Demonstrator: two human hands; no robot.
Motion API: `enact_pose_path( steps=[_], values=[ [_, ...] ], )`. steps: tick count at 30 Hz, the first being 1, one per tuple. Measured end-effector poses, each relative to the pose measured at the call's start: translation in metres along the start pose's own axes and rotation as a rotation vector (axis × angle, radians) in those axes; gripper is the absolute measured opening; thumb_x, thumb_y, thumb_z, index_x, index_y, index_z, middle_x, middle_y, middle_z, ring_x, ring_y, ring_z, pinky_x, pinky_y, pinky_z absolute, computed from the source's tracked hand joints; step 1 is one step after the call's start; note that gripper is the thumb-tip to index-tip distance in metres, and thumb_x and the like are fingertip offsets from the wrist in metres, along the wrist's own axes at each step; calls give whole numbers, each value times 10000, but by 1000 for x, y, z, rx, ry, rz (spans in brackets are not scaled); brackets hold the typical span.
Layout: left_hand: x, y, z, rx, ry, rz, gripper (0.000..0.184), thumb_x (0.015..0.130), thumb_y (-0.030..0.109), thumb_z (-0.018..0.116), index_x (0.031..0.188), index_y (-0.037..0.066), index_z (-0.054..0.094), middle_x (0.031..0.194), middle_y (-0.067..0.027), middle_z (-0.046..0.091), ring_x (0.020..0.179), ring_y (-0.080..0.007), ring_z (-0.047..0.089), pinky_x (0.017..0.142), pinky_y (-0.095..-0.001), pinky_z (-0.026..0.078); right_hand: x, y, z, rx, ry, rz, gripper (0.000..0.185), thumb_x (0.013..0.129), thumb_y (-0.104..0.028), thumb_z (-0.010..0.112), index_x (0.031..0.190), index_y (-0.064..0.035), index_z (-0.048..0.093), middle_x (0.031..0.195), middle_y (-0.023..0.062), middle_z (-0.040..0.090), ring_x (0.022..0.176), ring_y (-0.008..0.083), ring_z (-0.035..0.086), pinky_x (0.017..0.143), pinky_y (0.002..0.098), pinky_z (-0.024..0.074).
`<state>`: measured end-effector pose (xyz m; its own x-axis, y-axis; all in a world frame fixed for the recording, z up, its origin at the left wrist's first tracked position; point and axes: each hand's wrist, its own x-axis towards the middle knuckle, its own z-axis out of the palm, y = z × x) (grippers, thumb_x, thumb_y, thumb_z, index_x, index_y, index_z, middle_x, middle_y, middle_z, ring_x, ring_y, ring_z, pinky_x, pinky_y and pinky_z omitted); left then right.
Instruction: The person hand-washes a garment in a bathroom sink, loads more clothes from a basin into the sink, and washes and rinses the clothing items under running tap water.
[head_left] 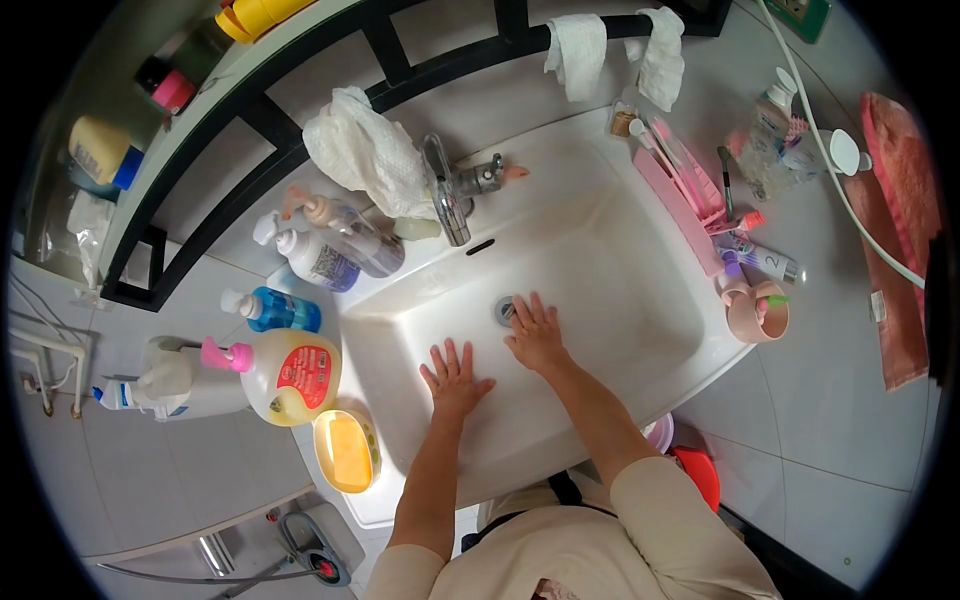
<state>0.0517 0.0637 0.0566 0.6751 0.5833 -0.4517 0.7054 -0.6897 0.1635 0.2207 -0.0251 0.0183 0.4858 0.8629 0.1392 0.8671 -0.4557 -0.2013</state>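
Note:
Both hands are over the basin of a white sink [620, 290], palms down. My left hand [454, 383] has its fingers spread and holds nothing; whether it touches the basin I cannot tell. To its right, my right hand [535, 335] is also spread and holds nothing, its fingertips beside the drain [506, 311] and partly covering it. The chrome faucet [445, 190] stands at the far side of the sink, above an overflow slot [480, 247]. No running water shows.
Left of the sink stand a large pump bottle [290, 375], a blue pump bottle [285, 310] and a yellow soap dish [346, 452]. On the right rim are a pink organizer [680, 200] and a pink cup [755, 312]. A white cloth [370, 150] lies behind the faucet.

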Motion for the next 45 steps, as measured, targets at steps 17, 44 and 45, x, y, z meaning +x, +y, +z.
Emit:
enact_pose_path(
  steps=[17, 44, 45],
  values=[
    [5, 2, -2, 34, -30, -8, 918, 784, 582, 553, 1461, 201, 63, 1514, -146, -55, 1376, -385, -102, 1044, -625, -21, 20, 11, -24, 174, -281, 83, 394, 759, -341, 655, 1072, -104, 629, 1275, 82, 489, 1203, 292, 417, 924, 503, 374],
    [2, 27, -38, -46, 7, -70, 840, 751, 454, 655, 1426, 187, 235, 1510, -120, 89, 1387, -353, 26, 1055, -616, 64, 178, 3, -192, 668, 596, -43, 316, 838, -46, 501, 1147, -75, 560, 1150, 149, 583, 1009, 317, 580, 851, 380, 478],
    [14, 25, -27, -90, 97, -6, 811, 739, 418, 675, 1403, 179, 276, 1497, -119, 132, 1381, -350, 68, 1048, -616, 96, 181, 6, -191, 711, 575, -18, 308, 842, -51, 499, 1142, -73, 565, 1114, 157, 597, 989, 322, 586, 841, 383, 478]
  ],
)
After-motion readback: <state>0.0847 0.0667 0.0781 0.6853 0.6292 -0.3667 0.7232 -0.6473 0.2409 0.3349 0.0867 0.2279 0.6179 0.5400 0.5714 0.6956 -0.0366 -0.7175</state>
